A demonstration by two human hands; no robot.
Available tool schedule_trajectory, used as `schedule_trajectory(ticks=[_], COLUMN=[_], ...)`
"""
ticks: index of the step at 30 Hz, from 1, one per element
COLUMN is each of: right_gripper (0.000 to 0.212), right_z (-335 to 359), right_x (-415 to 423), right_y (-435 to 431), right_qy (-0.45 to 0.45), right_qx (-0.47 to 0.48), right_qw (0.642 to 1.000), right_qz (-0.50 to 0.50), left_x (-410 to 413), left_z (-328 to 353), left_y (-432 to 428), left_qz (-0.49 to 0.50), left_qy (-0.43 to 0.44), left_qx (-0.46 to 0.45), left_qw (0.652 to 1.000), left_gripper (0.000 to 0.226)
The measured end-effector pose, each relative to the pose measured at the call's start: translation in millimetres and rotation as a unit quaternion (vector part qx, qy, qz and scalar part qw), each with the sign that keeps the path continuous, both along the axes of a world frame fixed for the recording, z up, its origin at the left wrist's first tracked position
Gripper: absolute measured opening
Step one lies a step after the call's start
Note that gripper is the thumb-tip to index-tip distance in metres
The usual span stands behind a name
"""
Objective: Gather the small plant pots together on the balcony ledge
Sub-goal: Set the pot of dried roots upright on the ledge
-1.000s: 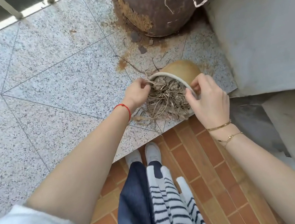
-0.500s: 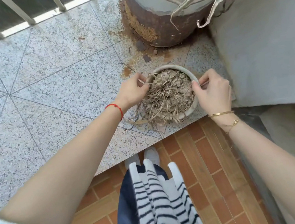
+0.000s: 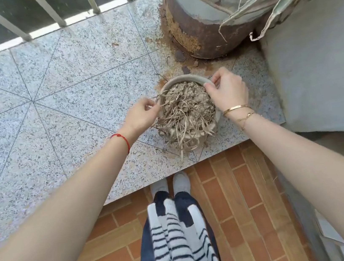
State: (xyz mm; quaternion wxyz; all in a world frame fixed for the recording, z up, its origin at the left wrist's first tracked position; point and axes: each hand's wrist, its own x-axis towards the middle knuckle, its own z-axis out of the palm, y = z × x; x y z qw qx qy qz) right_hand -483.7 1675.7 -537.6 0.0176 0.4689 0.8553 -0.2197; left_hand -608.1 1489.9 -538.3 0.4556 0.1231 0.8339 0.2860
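A: On ledge (image 3: pixel 74 104), near its right end: small pot (image 3: pixel 181 79) upright, just in front of big rusty planter (image 3: pixel 196 29).
B: Hands?
A: Left hand (image 3: pixel 142 115) and right hand (image 3: pixel 227 91) both pinch its rim.

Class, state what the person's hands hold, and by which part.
The small round pot of dried plant, gripped at opposite rim edges by left hand and right hand.

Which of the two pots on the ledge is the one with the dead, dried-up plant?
The small pale pot, gripped at its rim by both hands, holds only dry brown stalks. The big rusty pot behind it has long green leaves.
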Motion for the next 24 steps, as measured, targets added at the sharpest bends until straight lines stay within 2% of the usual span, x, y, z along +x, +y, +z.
schedule_trajectory(ticks=[3,5,10,12,15,17,18,22,24], right_gripper=[0.027,0.031,0.034,0.032,0.027,0.024,0.023,0.02,0.02], right_z=[-2,-3,-1,-2,-10,-17,-19,-21,-21], right_x=[-10,-13,-10,-2,13,22,25,28,26], right_y=[3,3,8,7,2,-2,-3,-3,-1], right_qy=[0.02,0.032,0.081,0.093,0.059,0.048,0.051,0.08,0.098], right_qx=[-0.057,-0.088,-0.149,-0.158,-0.129,-0.131,-0.14,-0.188,-0.223], right_qw=[0.998,0.995,0.986,0.983,0.987,0.983,0.979,0.96,0.943], right_qz=[0.032,0.045,0.005,-0.018,-0.077,-0.123,-0.139,-0.191,-0.225], left_x=[4,5,3,3,4,4,4,1,0], left_z=[-2,-4,-7,-8,-10,-12,-12,-7,-7], left_y=[-1,1,1,1,0,-1,0,2,2], left_qz=[0.048,0.076,0.096,0.091,0.075,0.09,0.106,0.205,0.223], left_qy=[-0.03,-0.044,-0.063,-0.036,0.047,0.053,0.034,-0.14,-0.162], left_qx=[0.011,0.016,0.028,0.015,-0.004,0.011,0.022,0.064,0.069], left_qw=[0.998,0.996,0.993,0.995,0.996,0.994,0.994,0.967,0.959], left_gripper=[0.005,0.009,0.01,0.013,0.015,0.014,0.015,0.017,0.019])
